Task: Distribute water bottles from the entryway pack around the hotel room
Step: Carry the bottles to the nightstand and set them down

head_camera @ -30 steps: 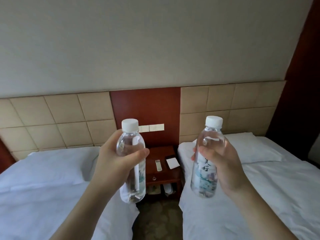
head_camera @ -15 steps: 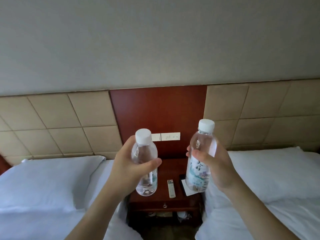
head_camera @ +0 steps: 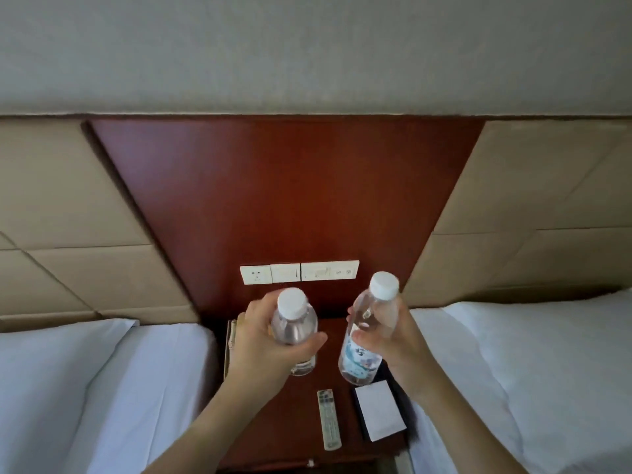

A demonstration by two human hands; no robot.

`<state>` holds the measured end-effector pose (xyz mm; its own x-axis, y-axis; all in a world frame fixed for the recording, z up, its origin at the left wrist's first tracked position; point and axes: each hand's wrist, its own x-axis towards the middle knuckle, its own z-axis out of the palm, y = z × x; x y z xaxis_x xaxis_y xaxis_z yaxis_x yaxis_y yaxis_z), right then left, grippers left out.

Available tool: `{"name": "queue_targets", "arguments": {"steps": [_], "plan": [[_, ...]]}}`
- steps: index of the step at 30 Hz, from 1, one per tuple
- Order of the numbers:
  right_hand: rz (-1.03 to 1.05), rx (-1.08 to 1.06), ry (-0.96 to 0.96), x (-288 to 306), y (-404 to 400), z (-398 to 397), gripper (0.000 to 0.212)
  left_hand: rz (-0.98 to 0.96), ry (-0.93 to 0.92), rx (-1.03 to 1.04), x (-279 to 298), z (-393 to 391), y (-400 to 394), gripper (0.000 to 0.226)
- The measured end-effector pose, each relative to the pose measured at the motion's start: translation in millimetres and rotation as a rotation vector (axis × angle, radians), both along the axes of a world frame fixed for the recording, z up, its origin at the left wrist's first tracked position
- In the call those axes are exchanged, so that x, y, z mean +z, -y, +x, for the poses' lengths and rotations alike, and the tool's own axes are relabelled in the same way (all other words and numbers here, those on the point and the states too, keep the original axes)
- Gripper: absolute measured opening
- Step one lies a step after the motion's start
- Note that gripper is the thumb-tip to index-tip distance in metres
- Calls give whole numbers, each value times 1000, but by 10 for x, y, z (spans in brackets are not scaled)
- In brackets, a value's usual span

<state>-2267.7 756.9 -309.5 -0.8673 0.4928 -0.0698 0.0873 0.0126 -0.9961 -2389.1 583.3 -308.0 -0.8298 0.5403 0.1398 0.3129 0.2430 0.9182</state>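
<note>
Above the dark wooden nightstand [head_camera: 294,415], two clear white-capped plastic water bottles are gripped: one [head_camera: 294,331], its label hidden, by the left hand [head_camera: 265,347]; the other [head_camera: 367,336] by the right hand [head_camera: 393,343].

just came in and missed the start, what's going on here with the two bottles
A person stands over a dark red wooden nightstand between two white-sheeted beds, holding a clear plastic water bottle with a white cap in each hand. The left hand grips the plainer-looking bottle; the right hand grips the bottle with the blue-printed label. Both bottles are above the nightstand top, not set down yet. A slim white remote control and a white paper card lie on the nightstand.
</note>
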Motion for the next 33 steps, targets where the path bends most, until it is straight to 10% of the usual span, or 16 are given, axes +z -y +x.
{"name": "queue_targets", "arguments": {"steps": [18, 33], "plan": [[36, 8, 274, -4013, -1383, -1350, 63, -250, 57, -159, -3753, -1507, -1447, 63], [192, 20, 235, -4747, -1584, -1279, 68, -228, 133, -195, -4598, -1403, -1687, 86]]}}
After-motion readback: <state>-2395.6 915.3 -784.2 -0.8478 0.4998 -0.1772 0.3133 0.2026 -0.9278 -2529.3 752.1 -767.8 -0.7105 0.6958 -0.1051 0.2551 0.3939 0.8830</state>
